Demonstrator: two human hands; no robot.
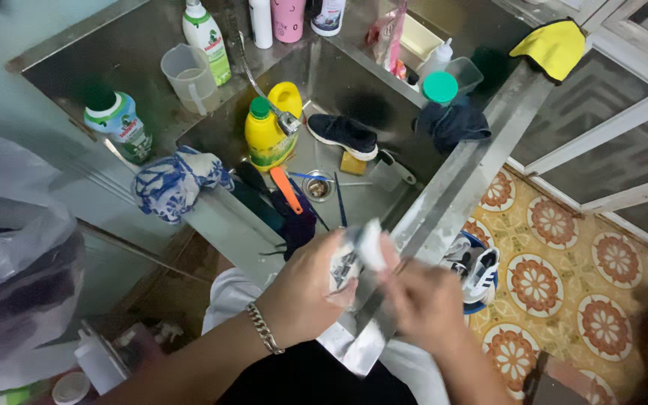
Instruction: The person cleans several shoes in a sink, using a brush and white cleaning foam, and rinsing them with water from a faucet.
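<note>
Head view: both hands work a small white tube over the steel sink rim.
The left hand clasps the white tube; the right hand pinches its end; at 12 o'clock the dark shoe lies in the sink, seemingly unscrubbed.

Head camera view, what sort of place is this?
Probably a home washing area: a steel sink with a tap, detergent bottles on the counter, and a dark shoe lying in the basin.

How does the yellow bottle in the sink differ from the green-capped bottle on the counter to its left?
The yellow bottle stands inside the sink; the green-capped bottle stands on the steel counter. The yellow bottle has a yellow body with a built-in handle; the green-capped bottle is pale, with no handle. Both stand upright, have green caps, and neither is touched by the hands.
</note>
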